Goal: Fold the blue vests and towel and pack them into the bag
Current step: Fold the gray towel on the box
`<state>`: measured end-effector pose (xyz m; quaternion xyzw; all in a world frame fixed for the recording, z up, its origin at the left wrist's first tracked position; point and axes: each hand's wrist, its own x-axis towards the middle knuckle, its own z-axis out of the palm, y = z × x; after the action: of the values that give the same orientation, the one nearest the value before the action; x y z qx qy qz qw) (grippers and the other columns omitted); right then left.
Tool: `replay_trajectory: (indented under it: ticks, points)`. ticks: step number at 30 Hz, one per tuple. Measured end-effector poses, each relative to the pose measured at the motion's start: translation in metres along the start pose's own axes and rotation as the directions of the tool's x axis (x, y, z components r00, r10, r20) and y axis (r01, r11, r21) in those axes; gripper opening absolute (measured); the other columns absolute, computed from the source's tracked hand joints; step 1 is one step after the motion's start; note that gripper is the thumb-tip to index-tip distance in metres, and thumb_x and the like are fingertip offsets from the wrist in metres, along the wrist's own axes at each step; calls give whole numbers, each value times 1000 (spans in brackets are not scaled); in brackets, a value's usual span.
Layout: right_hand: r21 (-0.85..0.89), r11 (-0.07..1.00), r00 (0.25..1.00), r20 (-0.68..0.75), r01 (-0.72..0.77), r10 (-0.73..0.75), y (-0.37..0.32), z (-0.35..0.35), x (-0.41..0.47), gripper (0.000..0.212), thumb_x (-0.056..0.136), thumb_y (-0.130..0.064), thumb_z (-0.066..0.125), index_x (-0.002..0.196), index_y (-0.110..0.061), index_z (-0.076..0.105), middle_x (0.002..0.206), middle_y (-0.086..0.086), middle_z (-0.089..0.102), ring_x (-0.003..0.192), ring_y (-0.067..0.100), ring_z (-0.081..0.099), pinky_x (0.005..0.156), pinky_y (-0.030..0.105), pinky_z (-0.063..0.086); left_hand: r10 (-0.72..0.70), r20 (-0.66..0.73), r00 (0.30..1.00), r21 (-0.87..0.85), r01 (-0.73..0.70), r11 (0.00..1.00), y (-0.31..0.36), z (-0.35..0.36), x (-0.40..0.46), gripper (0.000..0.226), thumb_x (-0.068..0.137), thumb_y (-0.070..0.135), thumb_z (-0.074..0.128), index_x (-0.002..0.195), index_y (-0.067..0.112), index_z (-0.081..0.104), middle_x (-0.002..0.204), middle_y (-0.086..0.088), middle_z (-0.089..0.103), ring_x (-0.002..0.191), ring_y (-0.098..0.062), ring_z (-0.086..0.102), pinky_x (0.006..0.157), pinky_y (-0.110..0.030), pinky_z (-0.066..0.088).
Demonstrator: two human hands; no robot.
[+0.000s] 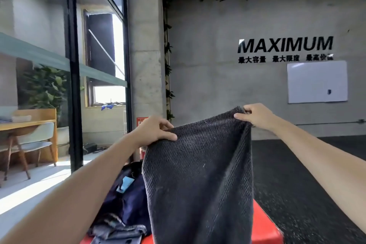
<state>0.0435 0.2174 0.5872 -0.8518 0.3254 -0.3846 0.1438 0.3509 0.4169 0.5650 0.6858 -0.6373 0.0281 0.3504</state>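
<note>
Two hands, left hand (pixel 156 132) and right hand (pixel 255 116), each pinching a top corner of the dark ribbed towel (pixel 198 174), hanging over the red surface (pixel 265 228) beside navy cloth (pixel 126 204); folding step, probably next bringing both corners together.

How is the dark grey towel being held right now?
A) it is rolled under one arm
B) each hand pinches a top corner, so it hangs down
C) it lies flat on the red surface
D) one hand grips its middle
B: the left hand and right hand each pinch a top corner of the towel, which hangs down.
</note>
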Motion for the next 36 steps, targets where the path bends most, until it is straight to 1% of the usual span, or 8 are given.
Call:
replay_trajectory:
  ticks: [5, 10, 14, 19, 22, 26, 33, 36]
  points:
    - [83, 991, 993, 56, -108, 104, 28, 14, -4, 36, 93, -31, 71, 64, -16, 57, 59, -3, 41, 47, 12, 38, 58, 29, 27, -135, 305, 943, 172, 85, 981, -39, 9, 12, 37, 81, 26, 81, 49, 33, 64, 50, 18, 52, 52, 1, 48, 60, -28, 36]
    - [-48, 980, 974, 108, -194, 198, 83, 51, 15, 43, 88, -41, 75, 112, -5, 74, 95, 7, 72, 83, 23, 65, 71, 29, 38, -220, 235, 947, 255, 159, 954, -85, 49, 45, 43, 86, 31, 76, 50, 19, 54, 50, 14, 46, 55, -5, 44, 57, -27, 34]
    - [-29, 944, 928, 176, -328, 328, 134, 92, 50, 22, 86, -36, 79, 99, -18, 77, 50, -8, 64, 43, 2, 55, 49, 21, 38, -281, 140, 950, 296, 230, 927, -128, 97, 86, 36, 82, 43, 78, 55, 32, 57, 70, 9, 59, 74, -15, 59, 75, -34, 51]
    - [139, 849, 846, 260, -509, 465, 212, 167, 87, 5, 89, -8, 75, 93, -4, 74, 74, 10, 76, 69, 24, 76, 42, 22, 46, -405, 149, 902, 205, 372, 905, -178, 170, 137, 11, 89, 27, 75, 80, 21, 72, 79, -5, 72, 57, -19, 71, 68, -32, 58]
    - [255, 739, 778, 291, -624, 556, 264, 218, 110, 5, 90, 1, 70, 94, 5, 69, 89, 28, 73, 75, 35, 76, 49, 29, 58, -508, 146, 849, 92, 500, 861, -215, 219, 172, 8, 92, 13, 71, 86, 7, 70, 88, -14, 74, 61, -25, 74, 53, -32, 59]
    - [309, 681, 748, 307, -663, 589, 334, 286, 143, 8, 93, 5, 64, 98, 12, 65, 99, 33, 70, 69, 27, 75, 56, 31, 62, -533, 61, 844, 173, 517, 838, -264, 287, 218, 23, 89, 19, 72, 72, 5, 67, 79, -15, 71, 79, -34, 71, 70, -36, 57]
    - [139, 793, 794, 265, -593, 547, 407, 379, 229, 10, 94, -4, 65, 85, -6, 70, 92, 24, 74, 85, 28, 75, 69, 33, 62, -551, 14, 834, 324, 518, 792, -342, 360, 311, 23, 90, 23, 66, 96, 1, 72, 102, -21, 69, 97, -40, 65, 72, -34, 46]
    - [38, 857, 842, 213, -514, 496, 423, 406, 271, 7, 92, -15, 66, 91, -16, 73, 95, 12, 77, 97, 26, 72, 92, 36, 55, -538, -21, 843, 318, 515, 796, -368, 376, 351, 26, 93, 20, 63, 101, -3, 69, 105, -25, 67, 102, -43, 64, 78, -37, 48]
